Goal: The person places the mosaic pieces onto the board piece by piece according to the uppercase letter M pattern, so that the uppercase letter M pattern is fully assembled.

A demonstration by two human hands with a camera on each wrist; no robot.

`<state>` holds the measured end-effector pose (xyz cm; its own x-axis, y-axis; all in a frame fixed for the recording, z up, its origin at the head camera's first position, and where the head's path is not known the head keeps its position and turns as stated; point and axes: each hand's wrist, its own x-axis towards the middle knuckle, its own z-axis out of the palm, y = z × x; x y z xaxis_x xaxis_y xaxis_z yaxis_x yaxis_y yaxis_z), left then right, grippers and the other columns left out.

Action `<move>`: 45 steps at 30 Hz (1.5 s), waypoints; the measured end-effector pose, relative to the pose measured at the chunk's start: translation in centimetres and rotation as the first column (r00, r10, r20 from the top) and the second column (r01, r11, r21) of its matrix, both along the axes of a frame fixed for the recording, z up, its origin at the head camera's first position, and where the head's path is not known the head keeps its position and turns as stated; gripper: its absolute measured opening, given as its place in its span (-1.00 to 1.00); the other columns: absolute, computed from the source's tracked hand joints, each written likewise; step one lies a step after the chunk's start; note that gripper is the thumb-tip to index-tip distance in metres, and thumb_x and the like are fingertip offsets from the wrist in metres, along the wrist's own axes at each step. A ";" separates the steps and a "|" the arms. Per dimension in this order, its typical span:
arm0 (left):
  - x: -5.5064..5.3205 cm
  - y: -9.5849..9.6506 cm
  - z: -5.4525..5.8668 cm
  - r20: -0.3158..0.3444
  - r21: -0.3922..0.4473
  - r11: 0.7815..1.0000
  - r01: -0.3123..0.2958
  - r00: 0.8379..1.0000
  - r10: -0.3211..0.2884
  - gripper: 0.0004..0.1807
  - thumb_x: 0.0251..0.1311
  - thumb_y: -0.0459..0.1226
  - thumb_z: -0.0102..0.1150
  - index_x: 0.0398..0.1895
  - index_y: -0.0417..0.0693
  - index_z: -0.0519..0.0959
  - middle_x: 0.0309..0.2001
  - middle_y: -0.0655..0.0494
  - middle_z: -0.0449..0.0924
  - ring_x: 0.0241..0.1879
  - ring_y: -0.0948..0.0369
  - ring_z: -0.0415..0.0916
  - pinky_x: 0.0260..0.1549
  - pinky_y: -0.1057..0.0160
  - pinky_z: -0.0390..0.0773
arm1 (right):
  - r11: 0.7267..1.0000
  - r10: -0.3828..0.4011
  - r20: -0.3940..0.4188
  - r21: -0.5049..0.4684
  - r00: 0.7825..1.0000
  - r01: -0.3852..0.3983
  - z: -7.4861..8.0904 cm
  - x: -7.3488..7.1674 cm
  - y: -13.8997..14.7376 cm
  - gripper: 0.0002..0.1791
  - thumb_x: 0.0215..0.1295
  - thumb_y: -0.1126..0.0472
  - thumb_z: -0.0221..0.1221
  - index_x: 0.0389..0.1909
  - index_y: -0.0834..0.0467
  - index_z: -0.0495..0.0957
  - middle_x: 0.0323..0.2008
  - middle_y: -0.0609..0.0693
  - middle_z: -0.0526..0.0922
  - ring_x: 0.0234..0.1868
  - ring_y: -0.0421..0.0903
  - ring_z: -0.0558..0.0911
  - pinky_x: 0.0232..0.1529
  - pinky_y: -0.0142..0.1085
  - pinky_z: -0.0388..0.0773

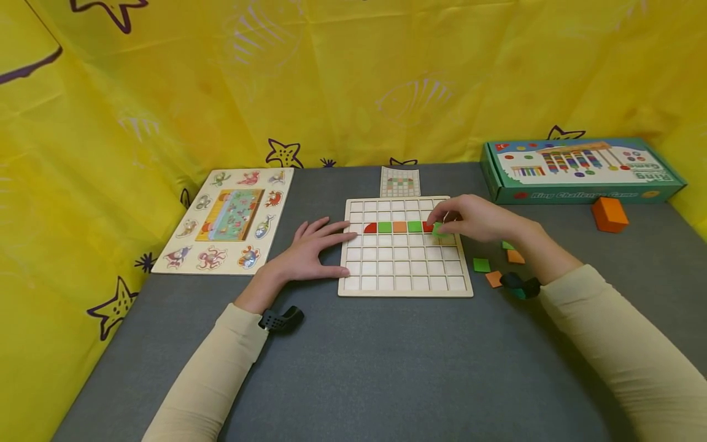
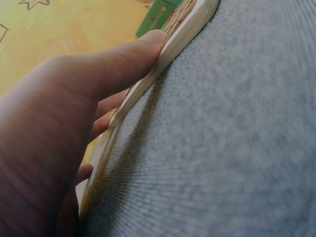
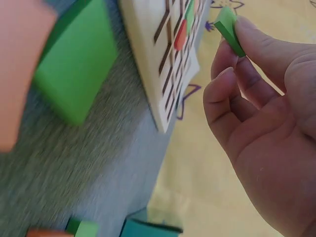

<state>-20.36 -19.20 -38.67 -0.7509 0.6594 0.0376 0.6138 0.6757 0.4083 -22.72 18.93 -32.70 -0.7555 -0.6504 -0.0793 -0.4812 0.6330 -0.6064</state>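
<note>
A light wooden grid board (image 1: 405, 283) lies on the grey table. One of its upper rows holds a red round-edged piece (image 1: 370, 228), a green tile (image 1: 385, 228), an orange tile (image 1: 400, 227), a second green tile (image 1: 414, 227) and a red piece (image 1: 428, 226). My right hand (image 1: 476, 218) pinches a loose green tile (image 3: 228, 30) between thumb and fingers, above the board's right part. My left hand (image 1: 309, 250) has its fingers spread, with thumb and fingertips touching the board's left edge. In the left wrist view the thumb (image 2: 133, 59) lies against that edge.
Several green and orange tiles, one a green tile (image 1: 482, 265), lie right of the board. A printed pattern card (image 1: 400, 191) sits behind it. A picture puzzle board (image 1: 259, 184) is at left; a game box (image 1: 585, 195) and an orange block (image 1: 610, 215) stand at right.
</note>
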 end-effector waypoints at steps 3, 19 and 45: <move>0.0 0.0 0.0 0.003 0.001 1.000 0.001 1.000 -0.001 -0.13 0.17 0.18 0.35 0.54 0.20 0.32 0.57 0.17 0.07 0.55 -0.12 -0.22 0.37 -0.30 -0.36 | 1.000 0.016 0.000 -0.019 1.000 -0.016 0.0 -0.3 -0.7 -0.84 0.42 0.29 0.25 -0.04 0.16 0.67 -0.12 -0.03 0.67 -0.14 -0.04 0.58 -0.08 -0.10 0.51; -0.1 0.0 0.0 0.015 -0.006 1.000 -0.010 1.000 0.010 -0.13 0.17 0.20 0.34 0.54 0.22 0.31 0.58 0.19 0.06 0.55 -0.11 -0.22 0.37 -0.29 -0.38 | 0.996 0.064 0.036 -0.057 0.997 -0.062 -0.4 -1.6 -4.8 -0.83 0.39 0.32 0.27 -0.04 0.20 0.67 -0.14 -0.01 0.67 -0.14 -0.02 0.57 -0.04 -0.10 0.50; -0.2 0.0 0.0 0.009 0.012 1.000 -0.001 1.000 0.001 -0.11 0.14 0.19 0.37 0.54 0.23 0.31 0.58 0.20 0.06 0.55 -0.14 -0.21 0.36 -0.33 -0.37 | 0.986 0.165 0.018 -0.038 0.986 -0.164 -1.5 -2.2 -12.2 -0.90 0.42 0.32 0.24 -0.11 0.21 0.66 -0.26 -0.03 0.66 -0.21 -0.09 0.58 -0.07 -0.18 0.50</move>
<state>-20.58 -19.24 -38.69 -0.7518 0.6582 0.0390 0.6095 0.6711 0.4220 -24.94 6.77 -34.21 -0.6366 -0.7682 -0.0681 -0.5636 0.5236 -0.6389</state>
